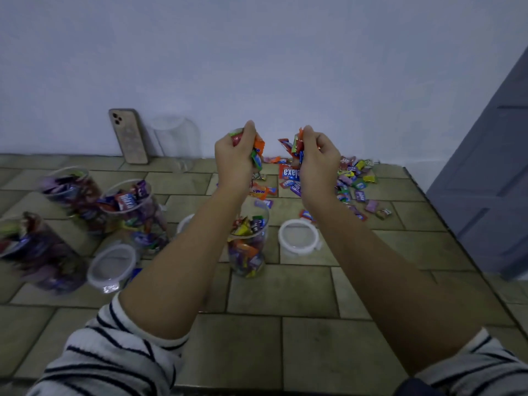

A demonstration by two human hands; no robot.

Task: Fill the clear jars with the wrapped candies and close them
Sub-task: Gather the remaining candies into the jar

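Observation:
My left hand (pixel 235 160) and my right hand (pixel 317 161) are both raised above the tiled surface, each closed on a fistful of wrapped candies. Below and between them stands an open clear jar (pixel 248 247), mostly filled with candies. A loose pile of wrapped candies (pixel 353 181) lies behind and to the right of my right hand. Three more open jars full of candies stand at the left: one (pixel 137 215), another (pixel 74 192) and a third (pixel 37 252). An empty clear jar (pixel 175 138) stands by the wall.
Two white-rimmed lids lie flat on the tiles, one (pixel 298 237) right of the middle jar and one (pixel 111 264) at the left. A phone (pixel 128 135) leans against the wall. The surface's edge runs down the right side, next to a grey door (pixel 485 181).

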